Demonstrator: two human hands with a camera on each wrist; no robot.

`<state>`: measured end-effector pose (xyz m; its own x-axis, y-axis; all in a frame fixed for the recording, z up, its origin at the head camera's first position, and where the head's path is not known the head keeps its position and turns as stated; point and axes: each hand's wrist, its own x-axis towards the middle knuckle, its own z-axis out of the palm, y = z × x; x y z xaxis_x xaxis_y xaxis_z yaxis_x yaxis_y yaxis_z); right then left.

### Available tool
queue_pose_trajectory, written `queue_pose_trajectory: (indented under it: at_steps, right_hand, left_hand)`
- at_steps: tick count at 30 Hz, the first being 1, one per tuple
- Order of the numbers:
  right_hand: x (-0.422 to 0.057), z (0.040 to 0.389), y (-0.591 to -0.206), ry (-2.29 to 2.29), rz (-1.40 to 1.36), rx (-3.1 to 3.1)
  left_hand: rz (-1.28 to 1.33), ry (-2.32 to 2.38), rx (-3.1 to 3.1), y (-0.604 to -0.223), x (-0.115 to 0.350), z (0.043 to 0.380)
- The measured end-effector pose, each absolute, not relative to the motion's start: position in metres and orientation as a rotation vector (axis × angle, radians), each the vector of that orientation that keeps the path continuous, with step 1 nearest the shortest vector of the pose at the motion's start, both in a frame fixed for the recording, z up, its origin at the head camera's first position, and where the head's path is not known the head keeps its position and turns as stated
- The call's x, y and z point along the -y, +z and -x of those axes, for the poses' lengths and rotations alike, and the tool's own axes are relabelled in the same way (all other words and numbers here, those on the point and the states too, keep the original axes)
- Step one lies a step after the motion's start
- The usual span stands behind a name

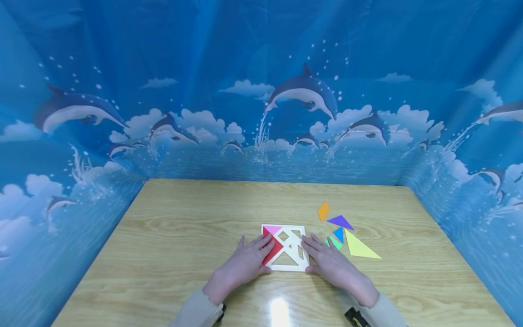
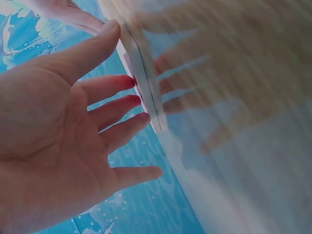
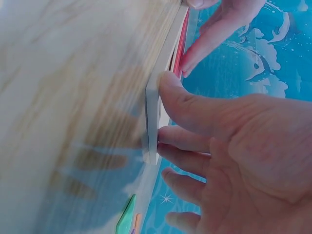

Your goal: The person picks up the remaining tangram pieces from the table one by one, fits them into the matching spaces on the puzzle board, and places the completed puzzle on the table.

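Observation:
A white tangram board (image 1: pixel 288 268) with cut-out shapes lies flat on the table. A red triangle (image 1: pixel 278 246) fills its left side, and a pink triangle (image 1: pixel 273 229) is at the upper left. My left hand (image 1: pixel 244 262) has its fingertips on the red triangle, its thumb near the lower left corner. At the opposite side, my right hand (image 1: pixel 334 264) touches the board's right edge with fingertips, thumb at the lower right corner. Fingers of the left hand (image 2: pixel 73 117) are spread. In the right wrist view, the right hand's (image 3: pixel 219 141) thumb meets the board's edge.
Loose pieces lie right of the board: an orange parallelogram (image 1: pixel 323 211), a purple triangle (image 1: pixel 341 221), a small blue triangle (image 1: pixel 339 234), a large yellow triangle (image 1: pixel 360 246) and a green piece (image 1: pixel 335 242) partly behind my right hand. A dolphin-print curtain (image 1: pixel 229 163) surrounds the wooden table (image 1: pixel 196 204).

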<state>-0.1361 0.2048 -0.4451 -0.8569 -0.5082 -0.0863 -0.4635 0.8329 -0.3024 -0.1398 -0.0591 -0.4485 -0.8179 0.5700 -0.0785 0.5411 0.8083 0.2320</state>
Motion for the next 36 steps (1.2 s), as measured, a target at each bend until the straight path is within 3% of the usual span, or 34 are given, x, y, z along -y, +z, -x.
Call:
queue_pose_trajectory:
  at_steps: [17,28,36]
  right_hand:
    - [-0.234,0.143,-0.438,-0.449,0.81,-3.109]
    - [-0.274,0.152,-0.435,-0.219,0.274,-3.181]
    - [-0.284,0.161,-0.437,-0.132,0.196,-3.061]
  left_hand:
    - [-0.856,0.288,-2.874,-0.45,0.055,0.135]
    - [-0.856,0.292,-2.891,-0.448,0.055,0.134]
    - [-0.854,0.302,-2.894,-0.448,0.055,0.134]
